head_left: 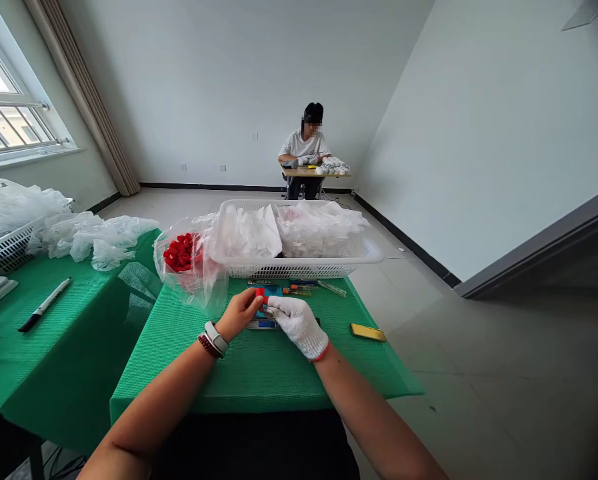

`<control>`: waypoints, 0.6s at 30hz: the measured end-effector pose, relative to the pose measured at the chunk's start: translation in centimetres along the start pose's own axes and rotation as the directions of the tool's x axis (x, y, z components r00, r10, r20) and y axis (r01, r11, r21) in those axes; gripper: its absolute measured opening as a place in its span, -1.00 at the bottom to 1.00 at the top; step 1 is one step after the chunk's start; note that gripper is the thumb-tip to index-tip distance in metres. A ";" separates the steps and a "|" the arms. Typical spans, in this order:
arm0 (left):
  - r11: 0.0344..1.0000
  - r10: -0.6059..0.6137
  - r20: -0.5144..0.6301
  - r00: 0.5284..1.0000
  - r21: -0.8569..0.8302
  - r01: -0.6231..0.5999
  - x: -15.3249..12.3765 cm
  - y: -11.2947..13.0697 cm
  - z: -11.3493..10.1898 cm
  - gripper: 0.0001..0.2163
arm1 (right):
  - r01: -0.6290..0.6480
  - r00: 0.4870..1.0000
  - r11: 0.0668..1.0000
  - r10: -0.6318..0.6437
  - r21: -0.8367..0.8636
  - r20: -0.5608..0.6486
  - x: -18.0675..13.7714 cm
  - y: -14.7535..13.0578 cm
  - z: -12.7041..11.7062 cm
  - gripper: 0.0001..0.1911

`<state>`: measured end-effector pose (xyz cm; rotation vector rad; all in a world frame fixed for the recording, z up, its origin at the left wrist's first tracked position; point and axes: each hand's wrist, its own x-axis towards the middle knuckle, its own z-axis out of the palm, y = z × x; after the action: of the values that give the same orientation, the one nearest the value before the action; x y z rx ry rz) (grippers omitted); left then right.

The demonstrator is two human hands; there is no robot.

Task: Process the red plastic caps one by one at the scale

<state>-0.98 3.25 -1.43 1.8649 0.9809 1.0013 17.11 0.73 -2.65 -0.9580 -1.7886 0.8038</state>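
My bare left hand (239,312), with a white band and dark red beads on the wrist, pinches a small red plastic piece (260,293). The piece resembles the red ones in the bag to the left. Wearing a white knit glove, my right hand (297,325) is closed at the other side of the same piece, its fingertips against it. Both hands are together over the green-covered table (259,383). Beneath and behind them lies a blue flat item (275,291), partly hidden. Several thin tools with orange or clear handles (299,291) lie just beyond.
A white basket (299,268) of clear plastic bags stands at the back. Left of it is a clear bag of red pieces (181,253). A yellow bar (367,333) lies at right. A marker (46,304) lies on the left table. A person (306,143) sits far off.
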 end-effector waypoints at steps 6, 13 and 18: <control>0.992 0.123 -0.041 0.991 -0.002 -0.124 -0.1 0.5 -0.1 -0.74 | -0.231 0.972 0.944 0.213 0.235 0.101 -0.2 0.1 0.1 -0.59; 0.997 -0.033 -0.015 0.999 -0.070 0.032 0.0 0.0 0.0 -0.61 | 0.008 0.999 1.000 -0.009 0.015 0.048 -0.2 0.3 -0.1 -0.62; 0.993 -0.057 0.009 0.998 -0.104 0.058 0.1 0.1 -0.2 -0.58 | 0.114 0.993 0.991 -0.112 -0.067 0.027 -0.1 0.5 0.0 -0.63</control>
<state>-1.04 3.40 -1.26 1.7439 0.9557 0.9934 17.29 0.89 -3.11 -0.8858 -1.8828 0.6887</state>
